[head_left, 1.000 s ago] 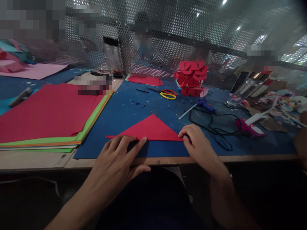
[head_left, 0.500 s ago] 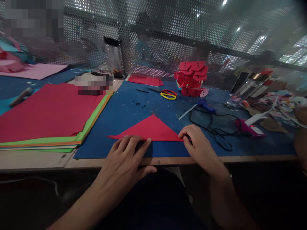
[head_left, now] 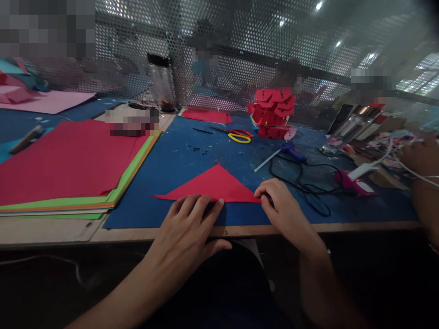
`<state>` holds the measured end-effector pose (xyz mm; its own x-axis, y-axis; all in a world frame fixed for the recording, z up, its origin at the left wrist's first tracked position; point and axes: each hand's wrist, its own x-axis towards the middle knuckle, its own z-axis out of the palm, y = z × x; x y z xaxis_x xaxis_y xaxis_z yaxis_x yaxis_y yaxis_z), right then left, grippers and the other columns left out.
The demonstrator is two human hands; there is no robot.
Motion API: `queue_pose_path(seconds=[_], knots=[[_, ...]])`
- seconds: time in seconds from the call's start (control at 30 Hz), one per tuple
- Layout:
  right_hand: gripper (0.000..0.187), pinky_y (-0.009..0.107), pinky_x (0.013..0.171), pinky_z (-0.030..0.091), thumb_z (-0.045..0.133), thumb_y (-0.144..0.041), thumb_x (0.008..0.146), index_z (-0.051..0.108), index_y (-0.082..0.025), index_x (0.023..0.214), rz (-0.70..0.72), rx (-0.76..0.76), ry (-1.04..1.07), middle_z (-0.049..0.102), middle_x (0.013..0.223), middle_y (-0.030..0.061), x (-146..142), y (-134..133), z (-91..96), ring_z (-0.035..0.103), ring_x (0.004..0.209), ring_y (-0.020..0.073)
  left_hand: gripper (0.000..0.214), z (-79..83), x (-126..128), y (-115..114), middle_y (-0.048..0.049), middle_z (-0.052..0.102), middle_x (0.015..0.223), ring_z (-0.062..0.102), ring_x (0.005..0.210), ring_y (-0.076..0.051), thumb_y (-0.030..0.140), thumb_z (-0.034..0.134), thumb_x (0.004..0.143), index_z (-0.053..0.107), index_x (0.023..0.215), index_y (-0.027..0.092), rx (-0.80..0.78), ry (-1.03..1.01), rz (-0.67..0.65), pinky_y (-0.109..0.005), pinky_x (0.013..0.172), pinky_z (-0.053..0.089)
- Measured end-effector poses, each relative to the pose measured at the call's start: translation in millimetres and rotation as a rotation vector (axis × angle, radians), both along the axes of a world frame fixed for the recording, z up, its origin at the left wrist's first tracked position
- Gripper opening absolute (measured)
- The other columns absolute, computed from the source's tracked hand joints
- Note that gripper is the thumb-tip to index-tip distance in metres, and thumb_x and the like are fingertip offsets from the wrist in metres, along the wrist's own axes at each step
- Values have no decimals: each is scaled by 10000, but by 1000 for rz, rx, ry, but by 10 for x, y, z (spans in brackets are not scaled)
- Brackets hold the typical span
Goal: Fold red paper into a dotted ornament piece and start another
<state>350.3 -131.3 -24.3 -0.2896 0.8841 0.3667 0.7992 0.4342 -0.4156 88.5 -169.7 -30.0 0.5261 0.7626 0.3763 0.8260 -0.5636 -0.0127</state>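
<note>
A sheet of red paper [head_left: 215,183], folded into a wide triangle, lies on the blue mat [head_left: 137,214] with its point away from me. My left hand [head_left: 190,224] rests on the triangle's near edge, fingers stretched out and thumb apart, pressing along the fold. At the right corner my right hand [head_left: 283,208] pinches the paper between thumb and forefinger. My left fingers hide part of the near edge, and the right corner is covered by my right fingertips.
At left is a stack of coloured paper [head_left: 61,160]. Behind the triangle lie scissors [head_left: 240,135] and stacked red cut pieces [head_left: 274,112]. To the right are a blue glue gun [head_left: 293,152], its black cord, and a magenta tool [head_left: 356,183]. Another person's hand [head_left: 420,157] reaches in at far right.
My left hand has slid a little to the right along the near edge. My right hand stays at the corner. The other person's hand has come into view among the scraps.
</note>
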Motion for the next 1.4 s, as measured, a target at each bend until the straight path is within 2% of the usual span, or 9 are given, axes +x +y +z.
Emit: queue_pose_path(seconds=[0.13,0.37,0.5,0.67,0.87,1.03,1.13,1.27,1.4], knots=[[229,405,934,459,466,-54,936,595,-241,970,-5,0,7,618,1073,41,-1,1,1,573,1051,225,809,10,41,12,-144,636,1329,563,1166,-321,661,750,798,592,1392,134,-20,-3,-26,-452,978,449],[244,411,934,465,464,-49,928,603,-244,977,7,6,13,623,1076,50,12,21,-6,579,1060,235,747,52,104,24,-111,639,1303,569,1127,-325,618,767,810,576,1438,261,-59,15,20,-480,935,465],[250,420,948,469,453,-42,923,602,-236,973,31,5,24,614,1079,56,27,44,-29,575,1067,236,741,33,125,24,-123,635,1313,556,1154,-324,604,768,819,585,1426,220,-37,2,-6,-477,960,452],[316,431,963,473,404,-10,896,607,-233,989,39,-3,44,612,1087,67,38,36,-27,572,1078,241,819,-4,163,18,-146,639,1332,528,1188,-324,682,716,816,597,1390,110,-9,-22,-51,-483,1029,415],[367,424,956,472,393,2,850,617,-242,1010,18,-6,35,628,1103,64,25,15,-7,576,1093,247,800,7,200,40,-121,662,1288,538,1148,-322,654,727,824,572,1435,162,-8,-13,-37,-476,1000,421],[341,441,961,424,401,-20,888,605,-241,1049,-101,84,-12,661,1097,61,-159,-69,43,595,1072,256,800,19,211,42,-118,660,1278,543,1133,-321,637,762,798,586,1416,161,3,5,-22,-469,991,427],[392,446,1000,399,383,11,877,606,-239,1080,-103,182,5,657,1156,67,-285,-137,115,584,1128,250,823,8,212,47,-123,654,1290,537,1146,-325,642,772,786,579,1427,162,-1,18,-15,-467,999,426],[250,445,1015,399,445,-96,985,624,-245,1076,-169,311,72,652,1175,76,-392,-170,184,574,1153,255,817,-14,209,51,-124,650,1295,535,1156,-329,639,768,795,574,1438,174,-11,16,-13,-473,1011,427],[66,416,960,415,563,-234,1011,627,-249,1012,-80,198,59,690,1078,50,-494,-110,140,609,1063,239,775,-20,206,41,-133,648,1290,540,1153,-331,610,779,807,586,1423,180,-9,13,-10,-485,1017,434]])
